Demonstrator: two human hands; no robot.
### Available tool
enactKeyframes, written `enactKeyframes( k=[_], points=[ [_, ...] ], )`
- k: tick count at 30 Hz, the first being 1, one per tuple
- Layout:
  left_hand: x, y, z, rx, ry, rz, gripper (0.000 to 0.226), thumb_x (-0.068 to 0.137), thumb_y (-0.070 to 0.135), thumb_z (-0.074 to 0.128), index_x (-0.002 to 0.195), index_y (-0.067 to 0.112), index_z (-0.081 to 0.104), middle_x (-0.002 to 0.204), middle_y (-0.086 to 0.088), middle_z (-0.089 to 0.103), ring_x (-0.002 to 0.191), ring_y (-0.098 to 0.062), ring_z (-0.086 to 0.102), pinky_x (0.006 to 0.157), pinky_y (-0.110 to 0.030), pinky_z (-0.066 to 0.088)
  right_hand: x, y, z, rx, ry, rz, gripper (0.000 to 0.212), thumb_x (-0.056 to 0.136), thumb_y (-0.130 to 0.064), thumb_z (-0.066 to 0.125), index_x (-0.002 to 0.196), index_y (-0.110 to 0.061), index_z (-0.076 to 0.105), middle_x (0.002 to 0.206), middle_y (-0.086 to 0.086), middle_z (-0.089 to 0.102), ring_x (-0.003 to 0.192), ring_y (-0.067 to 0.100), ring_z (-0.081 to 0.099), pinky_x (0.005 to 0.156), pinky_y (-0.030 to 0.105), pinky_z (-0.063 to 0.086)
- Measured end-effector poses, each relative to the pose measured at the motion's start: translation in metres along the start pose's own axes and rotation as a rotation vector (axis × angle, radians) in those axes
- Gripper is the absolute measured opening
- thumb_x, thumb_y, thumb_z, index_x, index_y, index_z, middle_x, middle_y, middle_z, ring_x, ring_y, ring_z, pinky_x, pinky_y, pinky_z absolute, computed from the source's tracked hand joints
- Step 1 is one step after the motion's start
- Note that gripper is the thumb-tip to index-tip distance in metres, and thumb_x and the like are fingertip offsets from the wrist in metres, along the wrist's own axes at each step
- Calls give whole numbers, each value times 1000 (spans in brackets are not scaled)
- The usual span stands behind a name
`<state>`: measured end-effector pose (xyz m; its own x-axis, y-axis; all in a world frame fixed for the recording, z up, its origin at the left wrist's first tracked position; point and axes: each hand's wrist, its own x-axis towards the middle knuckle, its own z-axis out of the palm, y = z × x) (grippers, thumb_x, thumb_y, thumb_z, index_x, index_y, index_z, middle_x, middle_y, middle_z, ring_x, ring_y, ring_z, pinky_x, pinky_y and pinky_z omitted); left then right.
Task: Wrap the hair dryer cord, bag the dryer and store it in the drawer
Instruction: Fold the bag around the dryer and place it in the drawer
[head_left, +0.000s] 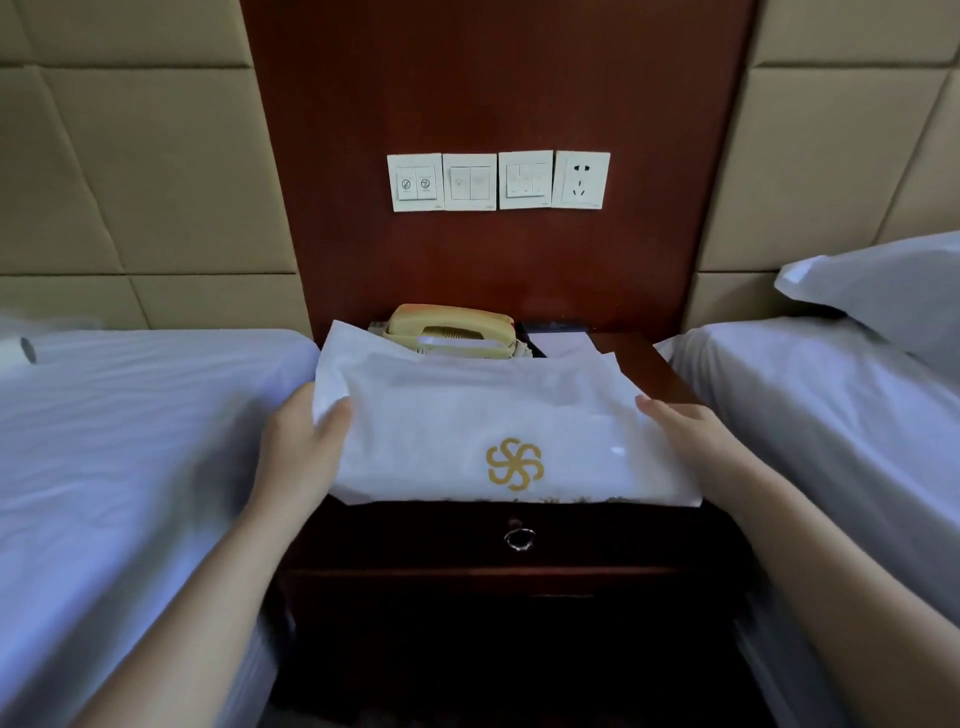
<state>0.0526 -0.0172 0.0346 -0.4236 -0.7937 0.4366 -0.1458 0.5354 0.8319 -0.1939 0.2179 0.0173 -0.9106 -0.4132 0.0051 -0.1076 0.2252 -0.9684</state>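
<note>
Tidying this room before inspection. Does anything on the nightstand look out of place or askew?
Yes: the white bag lies across the nightstand, overhanging its front edge and hiding part of the telephone. The left hand grips one end, the right hand touches the other. The drawer below is shut.

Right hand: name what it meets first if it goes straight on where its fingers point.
The white bag, which the right hand touches now; beyond it, probably the beige telephone, though depth is unclear.

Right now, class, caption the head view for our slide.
Left hand grips, right hand touches a white logo bag atop the nightstand, drawer closed.
</note>
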Motion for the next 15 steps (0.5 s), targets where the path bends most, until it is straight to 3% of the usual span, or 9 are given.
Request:
enactKeyframes(
  k=[2,4,7,9,12,14,15],
  points=[
    [-1,-3,-2,-232,-119,-33,11,87,26,56,95,24,62,80,14,67,75,-2,61,64,-19,46,5,5,3,-45,48,-19,27,85,-30,57,73,-6,51,73,10,40,65,20,39,60,29,28],
    [-2,-12,-4,-306,-233,-20,13,85,27,58,97,28,62,80,20,70,75,6,61,64,-9,46,8,14,4,-21,121,-100,41,86,-29,54,74,10,51,71,10,41,66,19,38,62,31,29],
    [-7,-21,0,-265,-349,-10,17,88,18,62,105,19,57,95,10,65,87,-1,59,67,-4,45,4,17,3,-28,243,-204,46,91,-25,48,82,20,46,69,10,39,64,19,36,59,30,29],
    [-11,-20,0,-320,-414,-38,33,82,27,67,109,14,55,99,6,64,86,3,60,66,-3,45,4,14,1,-13,293,-234,40,94,-21,44,70,11,44,62,10,31,58,17,29,50,24,26],
    [-16,-19,-4,-398,-550,-44,76,50,65,73,111,22,59,103,10,72,93,5,64,72,-7,46,4,11,2,36,366,-228,29,93,-19,42,67,-6,38,59,4,23,56,15,22,47,26,21],
    [-23,-21,-4,-355,-611,-38,81,44,67,76,110,22,60,101,19,72,93,7,64,73,-7,47,7,11,3,85,381,-189,29,92,-19,42,66,-8,36,59,3,23,56,14,22,50,28,20],
    [-27,-25,-2,-285,-612,-20,70,48,59,79,105,22,62,96,22,73,89,7,65,70,-7,47,8,10,4,102,382,-173,28,92,-20,42,66,-9,37,59,3,24,56,14,24,51,28,21]
  ],
)
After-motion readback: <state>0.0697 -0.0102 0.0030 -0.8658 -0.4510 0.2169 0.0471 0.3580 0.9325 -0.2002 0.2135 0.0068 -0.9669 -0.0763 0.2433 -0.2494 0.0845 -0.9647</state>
